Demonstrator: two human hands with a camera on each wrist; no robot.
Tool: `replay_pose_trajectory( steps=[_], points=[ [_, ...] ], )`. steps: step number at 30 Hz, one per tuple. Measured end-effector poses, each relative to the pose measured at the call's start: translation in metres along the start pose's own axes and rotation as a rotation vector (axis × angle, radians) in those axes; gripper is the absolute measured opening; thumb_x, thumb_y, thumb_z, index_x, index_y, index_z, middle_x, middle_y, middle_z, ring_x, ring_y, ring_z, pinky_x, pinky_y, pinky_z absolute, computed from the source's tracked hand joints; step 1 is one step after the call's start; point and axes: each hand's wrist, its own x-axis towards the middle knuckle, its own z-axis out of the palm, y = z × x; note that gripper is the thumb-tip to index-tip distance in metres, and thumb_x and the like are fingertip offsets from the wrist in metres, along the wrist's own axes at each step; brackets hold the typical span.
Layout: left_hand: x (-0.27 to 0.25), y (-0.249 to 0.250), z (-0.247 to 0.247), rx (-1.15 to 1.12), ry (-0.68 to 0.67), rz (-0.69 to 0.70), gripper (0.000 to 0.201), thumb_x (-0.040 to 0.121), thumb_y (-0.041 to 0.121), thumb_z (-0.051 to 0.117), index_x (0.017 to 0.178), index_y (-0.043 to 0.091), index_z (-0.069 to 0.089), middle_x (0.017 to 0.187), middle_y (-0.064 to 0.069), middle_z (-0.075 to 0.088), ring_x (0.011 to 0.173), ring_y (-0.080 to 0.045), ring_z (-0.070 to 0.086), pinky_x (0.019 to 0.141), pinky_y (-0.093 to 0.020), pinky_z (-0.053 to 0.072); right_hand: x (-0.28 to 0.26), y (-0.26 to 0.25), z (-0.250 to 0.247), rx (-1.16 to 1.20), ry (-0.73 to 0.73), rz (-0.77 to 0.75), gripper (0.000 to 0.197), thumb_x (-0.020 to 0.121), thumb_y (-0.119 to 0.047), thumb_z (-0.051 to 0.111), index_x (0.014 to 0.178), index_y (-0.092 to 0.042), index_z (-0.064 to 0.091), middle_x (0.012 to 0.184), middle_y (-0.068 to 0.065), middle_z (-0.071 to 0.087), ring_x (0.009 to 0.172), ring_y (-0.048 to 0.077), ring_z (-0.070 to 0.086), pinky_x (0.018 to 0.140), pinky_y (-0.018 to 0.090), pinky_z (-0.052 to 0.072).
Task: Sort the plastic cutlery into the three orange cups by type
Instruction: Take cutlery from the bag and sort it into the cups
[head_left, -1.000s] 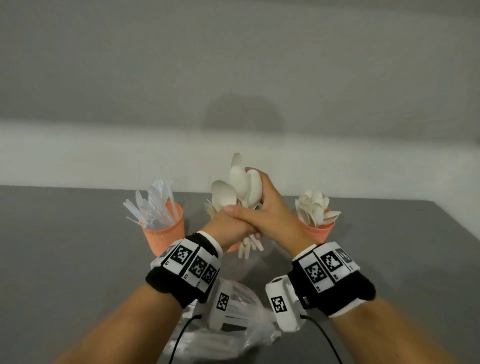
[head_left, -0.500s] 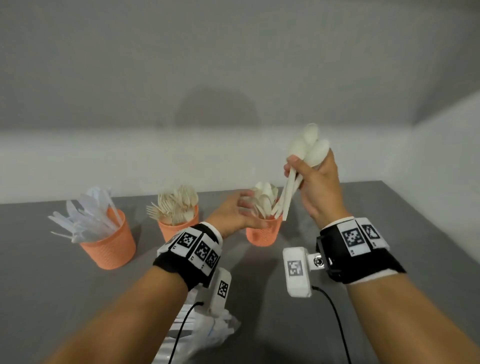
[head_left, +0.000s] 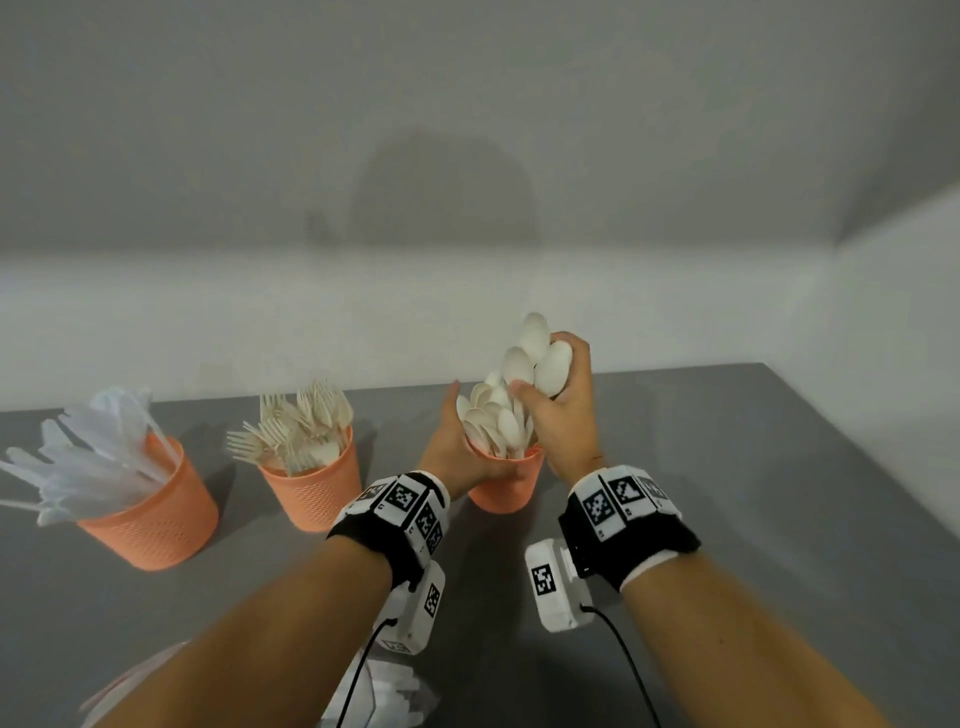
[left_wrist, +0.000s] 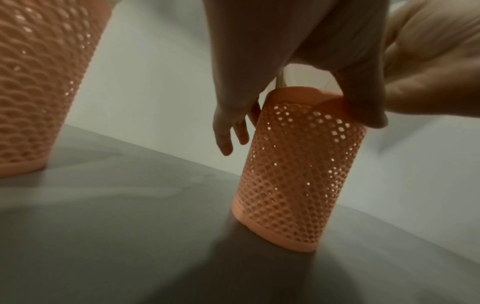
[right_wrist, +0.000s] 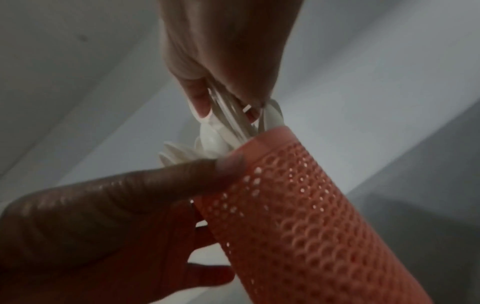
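Three orange mesh cups stand on the grey table (head_left: 727, 519). The left cup (head_left: 150, 514) holds clear knives, the middle cup (head_left: 314, 493) holds forks, and the right cup (head_left: 506, 491) holds white spoons. My left hand (head_left: 457, 452) grips the spoon cup (left_wrist: 298, 174) near its rim, thumb (right_wrist: 155, 181) on one side and fingers (left_wrist: 228, 133) on the other. My right hand (head_left: 563, 415) holds a bundle of spoons (head_left: 535, 358) upright over that cup. The bundle's handles (right_wrist: 231, 121) reach down inside the rim.
A crumpled clear plastic bag (head_left: 389, 696) with white cutlery lies near the table's front edge, under my forearms. White walls close the table at the back and on the right. The fork cup (left_wrist: 39, 82) stands close on the left of my left hand.
My right hand has come down with the spoon bundle, from raised beside the cup to handles inside it. My left hand has closed round the spoon cup.
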Motion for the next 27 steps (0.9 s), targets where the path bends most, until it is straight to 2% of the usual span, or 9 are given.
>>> replay_pose_trajectory(
  steps=[3, 5, 9, 13, 16, 20, 22, 24, 27],
  points=[
    [0.001, 0.001, -0.002, 0.012, -0.021, 0.020, 0.142, 0.042, 0.019, 0.090, 0.147, 0.015, -0.006, 0.140, 0.000, 0.038, 0.133, -0.014, 0.036, 0.107, -0.027, 0.030, 0.008, -0.003, -0.002, -0.050, -0.032, -0.082, 0.062, 0.076, -0.004, 0.069, 0.114, -0.042, 0.038, 0.100, -0.003, 0.052, 0.091, 0.007, 0.058, 0.082, 0.019, 0.051],
    [0.003, -0.001, -0.003, 0.034, -0.022, 0.023, 0.140, 0.046, 0.014, 0.090, 0.148, 0.014, -0.005, 0.144, -0.001, 0.037, 0.133, -0.015, 0.036, 0.109, -0.030, 0.029, 0.014, -0.006, 0.001, -0.190, -0.091, -0.153, 0.057, 0.082, -0.010, 0.064, 0.121, -0.043, 0.040, 0.110, -0.005, 0.051, 0.102, 0.011, 0.055, 0.090, 0.019, 0.046],
    [0.004, -0.001, -0.004, 0.076, -0.017, 0.051, 0.131, 0.049, 0.009, 0.090, 0.147, 0.013, 0.001, 0.141, -0.002, 0.042, 0.129, -0.015, 0.041, 0.109, -0.033, 0.032, 0.017, 0.003, 0.008, -0.652, -0.300, -0.275, 0.034, 0.092, -0.017, 0.038, 0.117, -0.018, 0.061, 0.114, 0.001, 0.064, 0.104, 0.018, 0.057, 0.097, 0.039, 0.043],
    [0.001, 0.000, -0.003, 0.084, -0.027, 0.048, 0.132, 0.052, 0.007, 0.088, 0.147, 0.012, -0.004, 0.142, -0.003, 0.040, 0.132, -0.017, 0.039, 0.112, -0.033, 0.029, 0.003, 0.015, 0.005, -0.747, -0.331, -0.317, 0.035, 0.089, -0.017, 0.033, 0.099, -0.006, 0.065, 0.103, 0.007, 0.067, 0.098, 0.023, 0.059, 0.101, 0.046, 0.037],
    [-0.003, 0.003, -0.002, 0.082, 0.011, 0.024, 0.125, 0.059, 0.004, 0.084, 0.147, 0.010, -0.004, 0.145, -0.005, 0.036, 0.135, -0.017, 0.035, 0.109, -0.027, 0.029, -0.002, 0.018, 0.002, -0.885, -0.315, -0.265, 0.039, 0.090, -0.023, 0.032, 0.108, -0.014, 0.065, 0.130, 0.001, 0.058, 0.134, 0.019, 0.037, 0.116, 0.045, 0.012],
    [-0.019, 0.022, -0.013, 0.212, 0.016, 0.008, 0.117, 0.068, 0.007, 0.079, 0.148, 0.009, -0.007, 0.148, -0.011, 0.032, 0.137, -0.023, 0.032, 0.109, -0.031, 0.027, 0.003, 0.000, 0.004, -1.005, -0.320, -0.114, 0.034, 0.094, -0.026, 0.040, 0.119, -0.025, 0.062, 0.153, -0.004, 0.029, 0.146, 0.019, 0.008, 0.117, 0.048, 0.000],
    [-0.029, 0.035, -0.026, 0.295, 0.045, 0.054, 0.107, 0.070, 0.014, 0.078, 0.148, 0.011, 0.005, 0.144, -0.013, 0.035, 0.133, -0.025, 0.037, 0.105, -0.032, 0.032, 0.000, -0.013, 0.009, -1.017, -0.338, -0.090, 0.039, 0.093, -0.029, 0.042, 0.131, -0.026, 0.052, 0.154, 0.001, 0.023, 0.146, 0.022, 0.006, 0.117, 0.048, 0.003],
    [-0.048, 0.047, -0.047, 0.314, 0.121, 0.157, 0.079, 0.073, 0.019, 0.075, 0.139, 0.013, 0.033, 0.131, -0.009, 0.048, 0.120, -0.021, 0.048, 0.100, -0.031, 0.040, -0.012, -0.026, 0.019, -0.959, -0.314, -0.189, 0.048, 0.089, -0.035, 0.041, 0.135, -0.023, 0.046, 0.147, 0.007, 0.034, 0.140, 0.025, 0.022, 0.114, 0.044, 0.017],
    [-0.091, 0.054, -0.088, 0.257, 0.154, 0.314, 0.027, 0.073, 0.023, 0.071, 0.097, 0.020, 0.060, 0.094, 0.003, 0.061, 0.090, -0.009, 0.058, 0.087, -0.021, 0.047, -0.039, -0.044, 0.043, -0.736, -0.390, -0.304, 0.036, 0.087, -0.024, 0.049, 0.119, -0.012, 0.059, 0.118, 0.011, 0.055, 0.110, 0.024, 0.052, 0.092, 0.030, 0.038]
  ],
)
